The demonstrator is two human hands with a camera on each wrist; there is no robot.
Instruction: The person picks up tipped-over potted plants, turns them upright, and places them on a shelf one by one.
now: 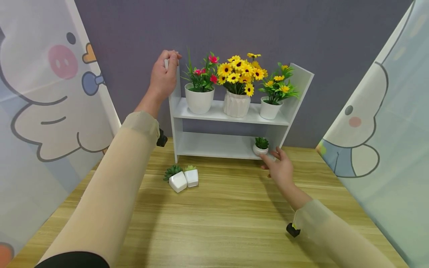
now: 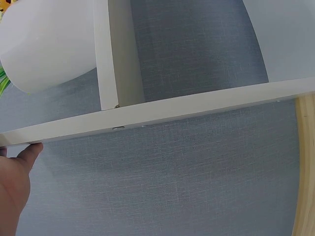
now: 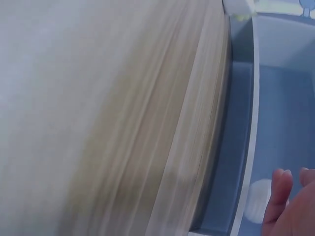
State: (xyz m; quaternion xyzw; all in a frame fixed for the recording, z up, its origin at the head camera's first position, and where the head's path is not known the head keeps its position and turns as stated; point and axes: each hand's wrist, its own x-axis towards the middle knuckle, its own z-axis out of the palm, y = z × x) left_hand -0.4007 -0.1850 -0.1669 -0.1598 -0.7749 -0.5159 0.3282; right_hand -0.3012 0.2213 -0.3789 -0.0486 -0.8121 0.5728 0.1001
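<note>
The left hand (image 1: 163,76) gripped the upper end of the left side panel of a white shelf (image 1: 218,145), its fingers bent over the edge. The right hand (image 1: 281,169) was partly spread, fingers loose and apart, just beside a round-potted succulent (image 1: 260,146) at the right end of the lower board. We could not quite tell from either view whether its fingertips touched that pot.

We saw the shelf standing upright at the back of the wooden counter (image 1: 214,223), open front towards us, long axis running left to right. The succulent stood upright, its leaves pointing up.

On the upper board we counted three upright white pots: one with red flowers (image 1: 200,91), one with a dense yellow bunch (image 1: 238,87), and one with yellow flowers and green leaves (image 1: 273,100). Two small angular pots (image 1: 178,182) lay tipped over on the counter near the shelf's left foot, just beside each other, their plants pointing away from us.
</note>
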